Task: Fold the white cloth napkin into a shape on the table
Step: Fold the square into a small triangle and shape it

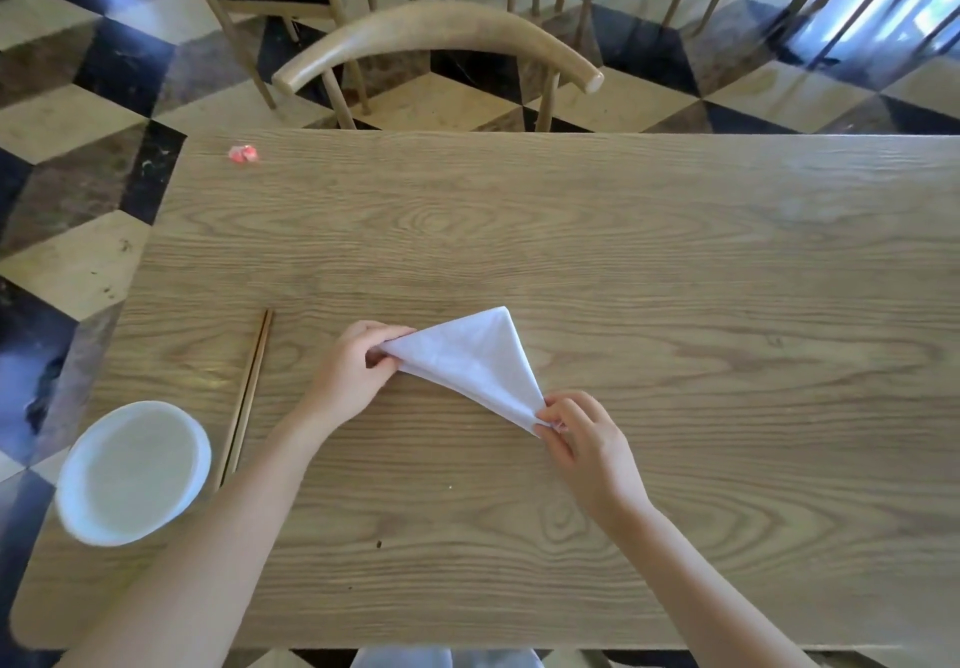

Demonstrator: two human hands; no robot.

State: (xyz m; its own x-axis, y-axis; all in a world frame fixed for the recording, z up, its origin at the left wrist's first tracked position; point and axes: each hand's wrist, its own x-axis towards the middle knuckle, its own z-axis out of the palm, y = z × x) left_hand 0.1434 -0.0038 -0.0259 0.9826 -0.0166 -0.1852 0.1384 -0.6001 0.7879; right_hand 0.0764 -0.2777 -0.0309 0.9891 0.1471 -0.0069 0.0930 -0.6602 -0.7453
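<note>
The white cloth napkin (470, 358) lies folded into a triangle near the middle of the wooden table (571, 231), its apex pointing away from me. My left hand (358, 368) pinches the napkin's left corner between thumb and fingers. My right hand (584, 439) pinches the lower right corner, which is slightly lifted off the wood. The rest of the napkin rests flat between the two hands.
A pair of wooden chopsticks (247, 397) lies left of my left hand. A white bowl (132, 472) stands at the near left edge. A small pink scrap (243, 153) sits at the far left. A wooden chair (436, 33) stands behind the table.
</note>
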